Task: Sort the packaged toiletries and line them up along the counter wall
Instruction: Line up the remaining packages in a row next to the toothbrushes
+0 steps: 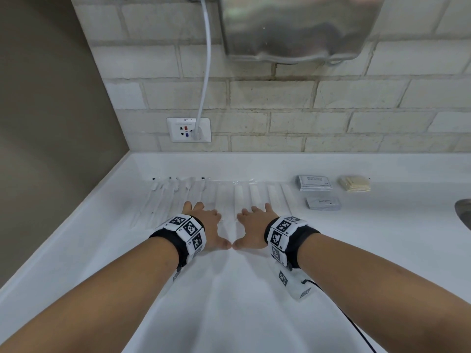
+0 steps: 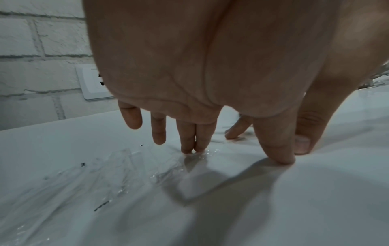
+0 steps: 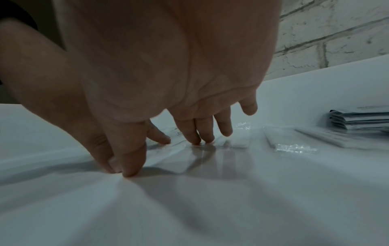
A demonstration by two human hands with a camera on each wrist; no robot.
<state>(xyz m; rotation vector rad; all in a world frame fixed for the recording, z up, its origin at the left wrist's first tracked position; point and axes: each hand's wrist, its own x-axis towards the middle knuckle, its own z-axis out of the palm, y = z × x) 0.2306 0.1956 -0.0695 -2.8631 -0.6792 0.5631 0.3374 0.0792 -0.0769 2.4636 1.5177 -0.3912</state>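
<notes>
A: Both hands flat, thumbs touching: left hand (image 1: 207, 226) and right hand (image 1: 251, 226), straight fingers pressing the clear-wrapped packets (image 1: 224, 194).

B: Those packets lie in a row on the white counter (image 1: 76, 250), near the brick wall (image 1: 331, 118).

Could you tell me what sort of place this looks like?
Probably a hotel or guest bathroom: a white counter against a brick-tile wall, a steel basin edge, and packaged toiletries laid out.

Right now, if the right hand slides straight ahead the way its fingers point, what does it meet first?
The right hand already has fingertips on the clear-wrapped white sticks, so it would push those toward the brick wall. The grey sachets lie off to its right, probably outside that line.
</notes>
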